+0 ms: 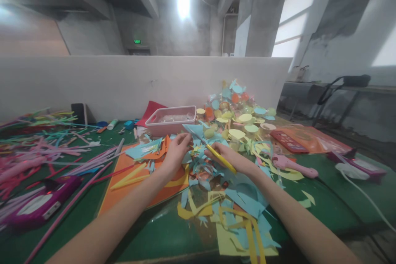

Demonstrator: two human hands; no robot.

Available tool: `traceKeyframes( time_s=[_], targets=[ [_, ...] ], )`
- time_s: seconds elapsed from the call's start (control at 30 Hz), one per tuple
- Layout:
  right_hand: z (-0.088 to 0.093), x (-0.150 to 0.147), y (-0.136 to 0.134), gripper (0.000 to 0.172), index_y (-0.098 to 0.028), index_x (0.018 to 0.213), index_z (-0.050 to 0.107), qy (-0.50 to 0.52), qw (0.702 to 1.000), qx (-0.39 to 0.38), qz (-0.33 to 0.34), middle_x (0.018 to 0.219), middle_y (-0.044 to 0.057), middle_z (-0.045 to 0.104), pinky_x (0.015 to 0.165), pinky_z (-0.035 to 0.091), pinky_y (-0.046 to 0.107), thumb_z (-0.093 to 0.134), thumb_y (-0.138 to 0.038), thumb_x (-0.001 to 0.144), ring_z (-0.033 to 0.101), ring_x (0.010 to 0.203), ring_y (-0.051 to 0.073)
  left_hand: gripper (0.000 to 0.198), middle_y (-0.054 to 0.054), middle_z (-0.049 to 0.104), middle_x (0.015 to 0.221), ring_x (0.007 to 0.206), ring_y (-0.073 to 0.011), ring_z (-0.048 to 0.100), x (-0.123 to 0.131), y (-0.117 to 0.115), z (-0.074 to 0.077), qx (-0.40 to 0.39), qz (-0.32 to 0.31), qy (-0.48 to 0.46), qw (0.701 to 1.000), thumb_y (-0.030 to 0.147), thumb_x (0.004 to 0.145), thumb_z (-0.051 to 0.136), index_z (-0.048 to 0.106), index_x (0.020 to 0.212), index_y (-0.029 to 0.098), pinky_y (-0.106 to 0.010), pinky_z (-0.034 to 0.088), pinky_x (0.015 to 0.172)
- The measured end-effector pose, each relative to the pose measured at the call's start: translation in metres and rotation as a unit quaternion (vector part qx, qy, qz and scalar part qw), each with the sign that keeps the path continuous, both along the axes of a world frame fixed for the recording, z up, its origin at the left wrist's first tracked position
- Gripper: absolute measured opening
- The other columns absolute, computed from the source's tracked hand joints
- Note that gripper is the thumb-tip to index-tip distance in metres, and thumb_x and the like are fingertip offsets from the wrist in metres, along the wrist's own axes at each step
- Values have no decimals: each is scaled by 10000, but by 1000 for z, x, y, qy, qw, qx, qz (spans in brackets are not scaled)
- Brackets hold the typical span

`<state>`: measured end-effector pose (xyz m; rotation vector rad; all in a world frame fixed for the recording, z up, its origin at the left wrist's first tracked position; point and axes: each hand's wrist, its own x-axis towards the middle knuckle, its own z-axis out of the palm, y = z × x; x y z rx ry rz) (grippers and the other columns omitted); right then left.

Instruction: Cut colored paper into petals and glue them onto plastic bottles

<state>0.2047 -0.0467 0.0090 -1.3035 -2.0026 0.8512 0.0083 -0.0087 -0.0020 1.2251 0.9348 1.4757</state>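
yellow-handled scissors (220,156) sit in the right hand (232,159) at five o'clock in the head view, its grip curled around the handles, the blades angled toward ten o'clock, close to a piece of blue paper (194,130). that paper is just off centre toward six o'clock, pinched at its near edge by the grip of the left hand (179,145), at seven o'clock. beneath both hands, blue and yellow paper offcuts (244,198) spread toward five o'clock over the green bench (148,235). an orange sheet (108,202) lies at eight o'clock, a pink basket (170,129) at nine, a heap of paper discs (236,134) at three, and a pink glue gun (297,168) at four.
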Motion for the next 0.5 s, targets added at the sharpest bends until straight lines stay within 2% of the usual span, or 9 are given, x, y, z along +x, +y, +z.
traceKeyframes(
  time_s=[0.17,0.33,0.5],
  targets=[
    [2,0,-1,521,-225,778,422,1,1000,-5,11,640,-55,500,547,324,264,545,-727,840,434,576,114,458,-33,649,946,850,-155,603,-5,4,2,27,41,4,999,553,711,765,647,965,192,-263,492,731],
    [3,1,-1,504,-223,780,425,-18,1000,-14,12,617,-69,466,530,318,258,537,-707,865,393,546,101,439,-49,666,1115,920,-167,608,-12,8,4,67,87,48,993,539,796,698,657,1116,241,-255,491,730],
    [3,1,-2,476,-224,780,439,-18,1000,-13,8,623,-65,470,517,322,251,567,-674,869,410,540,103,473,-62,674,1098,851,-161,598,-18,9,10,98,98,73,988,531,804,700,664,1180,248,-242,455,654]
  ],
)
